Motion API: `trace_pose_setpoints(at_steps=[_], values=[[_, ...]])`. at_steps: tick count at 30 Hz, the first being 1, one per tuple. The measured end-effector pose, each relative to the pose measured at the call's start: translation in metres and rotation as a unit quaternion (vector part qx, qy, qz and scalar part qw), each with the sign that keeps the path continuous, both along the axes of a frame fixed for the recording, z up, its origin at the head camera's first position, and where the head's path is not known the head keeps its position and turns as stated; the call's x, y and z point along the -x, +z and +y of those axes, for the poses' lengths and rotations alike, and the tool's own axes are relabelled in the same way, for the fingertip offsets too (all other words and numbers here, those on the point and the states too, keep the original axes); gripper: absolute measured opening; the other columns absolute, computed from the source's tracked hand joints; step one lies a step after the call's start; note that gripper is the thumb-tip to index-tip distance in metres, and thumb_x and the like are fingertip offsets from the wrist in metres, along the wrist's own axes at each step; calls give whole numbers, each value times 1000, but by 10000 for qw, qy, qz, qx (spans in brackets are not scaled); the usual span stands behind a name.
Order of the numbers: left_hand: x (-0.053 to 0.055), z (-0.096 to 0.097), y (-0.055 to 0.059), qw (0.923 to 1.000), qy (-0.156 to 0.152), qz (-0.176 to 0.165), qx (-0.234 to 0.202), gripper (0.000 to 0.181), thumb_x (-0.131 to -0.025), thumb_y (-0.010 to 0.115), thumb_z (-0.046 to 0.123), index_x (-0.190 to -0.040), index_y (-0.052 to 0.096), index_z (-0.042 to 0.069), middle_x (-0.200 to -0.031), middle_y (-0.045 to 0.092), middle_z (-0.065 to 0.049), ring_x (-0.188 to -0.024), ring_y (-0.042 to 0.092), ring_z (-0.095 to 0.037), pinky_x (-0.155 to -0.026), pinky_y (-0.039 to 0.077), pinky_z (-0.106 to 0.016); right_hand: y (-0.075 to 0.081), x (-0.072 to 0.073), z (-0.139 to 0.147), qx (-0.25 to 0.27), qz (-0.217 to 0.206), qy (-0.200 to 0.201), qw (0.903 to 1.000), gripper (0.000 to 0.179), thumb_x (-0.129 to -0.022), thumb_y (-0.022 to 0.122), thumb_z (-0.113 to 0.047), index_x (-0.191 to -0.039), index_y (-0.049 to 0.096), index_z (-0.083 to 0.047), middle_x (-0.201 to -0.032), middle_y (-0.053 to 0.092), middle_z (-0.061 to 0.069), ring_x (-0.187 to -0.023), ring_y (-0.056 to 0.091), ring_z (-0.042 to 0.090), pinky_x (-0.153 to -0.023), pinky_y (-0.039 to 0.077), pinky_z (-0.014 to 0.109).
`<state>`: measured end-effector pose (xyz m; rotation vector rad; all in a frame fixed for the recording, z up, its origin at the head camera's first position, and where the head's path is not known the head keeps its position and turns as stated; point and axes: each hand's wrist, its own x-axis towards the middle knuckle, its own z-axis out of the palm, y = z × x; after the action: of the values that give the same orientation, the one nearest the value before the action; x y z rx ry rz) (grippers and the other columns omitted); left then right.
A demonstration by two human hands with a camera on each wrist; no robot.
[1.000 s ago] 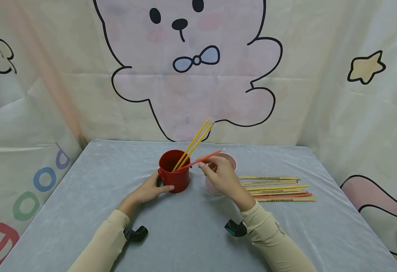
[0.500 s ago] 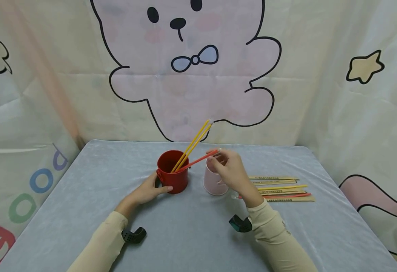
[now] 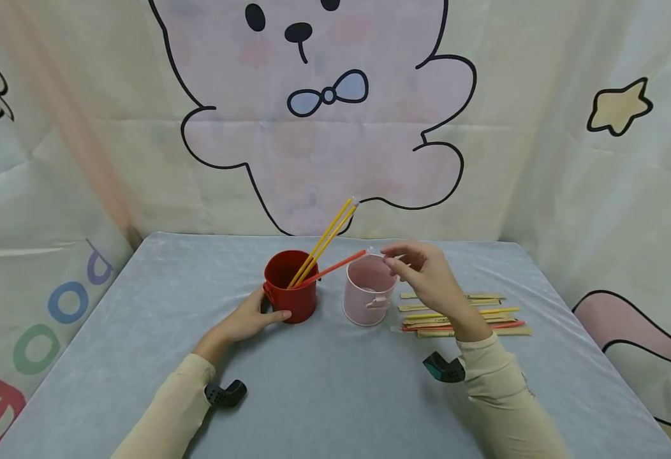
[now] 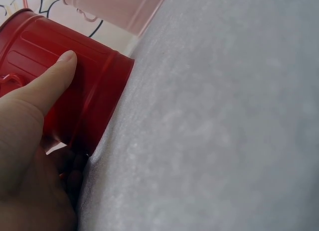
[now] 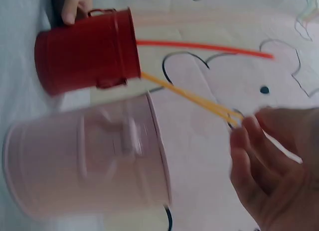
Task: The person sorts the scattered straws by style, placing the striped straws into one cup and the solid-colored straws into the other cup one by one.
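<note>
A red metal bucket stands upright on the table, with my left hand gripping its lower left side. In the left wrist view the thumb lies along the bucket's wall, while the other fingers go behind it. Two yellow straws and one red straw lean out of the bucket to the right, clear wrapper showing at their tips. My right hand hovers by the rim of a pink bucket, fingers loosely bent and apart from the red straw. In the right wrist view nothing shows between those fingers.
Right of the pink bucket lies a row of straws: several in printed paper sleeves, plus a yellow straw and a red straw. Pale blue cloth covers the table. A cartoon-printed curtain hangs behind.
My right hand has let go of the red straw and moved right, past the pink bucket's rim. The straw stays leaning in the red bucket. My left hand keeps its hold.
</note>
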<state>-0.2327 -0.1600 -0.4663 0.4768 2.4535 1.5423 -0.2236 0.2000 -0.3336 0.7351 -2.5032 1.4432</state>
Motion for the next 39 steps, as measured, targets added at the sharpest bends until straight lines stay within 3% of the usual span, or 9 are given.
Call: trace_pose_setpoints(at_steps=[4, 9, 14, 29, 39], values=[[1, 1, 0, 10000, 4, -15, 16, 81, -92, 75, 30, -156, 30, 10, -161, 36, -12, -151, 27, -36, -124, 19, -64, -2, -3, 23, -169, -165, 235, 9994, 22, -98, 64, -6, -118, 69, 0, -112, 71, 23, -83, 70, 18, -71, 58, 25], [-1, 1, 2, 10000, -8, 25, -10, 79, -92, 75, 29, -155, 31, 9, -160, 37, -13, -150, 27, -36, -124, 18, -65, -5, -6, 46, -427, -207, 319, 9984, 22, -98, 64, -5, -119, 69, 0, -114, 70, 11, -87, 70, 10, -74, 58, 23], [1, 1, 4, 10000, 20, 45, 0, 79, -92, 74, 30, -155, 32, 9, -160, 38, -13, -151, 27, -35, -124, 17, -65, -12, -4, 62, -693, -364, 366, 9963, 24, -98, 64, -5, -121, 68, 0, -119, 69, 17, -94, 68, 3, -78, 58, 22], [-2, -2, -2, 9999, -14, 127, 63, 79, -91, 76, 29, -154, 34, 8, -159, 40, -14, -149, 30, -37, -123, 20, -64, -33, 4, 98, -1463, -852, 502, 9843, 21, -98, 64, -7, -117, 69, 2, -114, 70, 20, -98, 71, 18, -81, 58, 21], [0, -1, 0, 9999, -33, 97, 59, 79, -92, 74, 30, -155, 32, 8, -161, 37, -14, -151, 28, -37, -124, 19, -64, -46, 17, 113, -2192, -1268, 804, 9641, 26, -96, 66, -5, -118, 68, 9, -117, 70, 26, -101, 68, 28, -83, 55, 22]])
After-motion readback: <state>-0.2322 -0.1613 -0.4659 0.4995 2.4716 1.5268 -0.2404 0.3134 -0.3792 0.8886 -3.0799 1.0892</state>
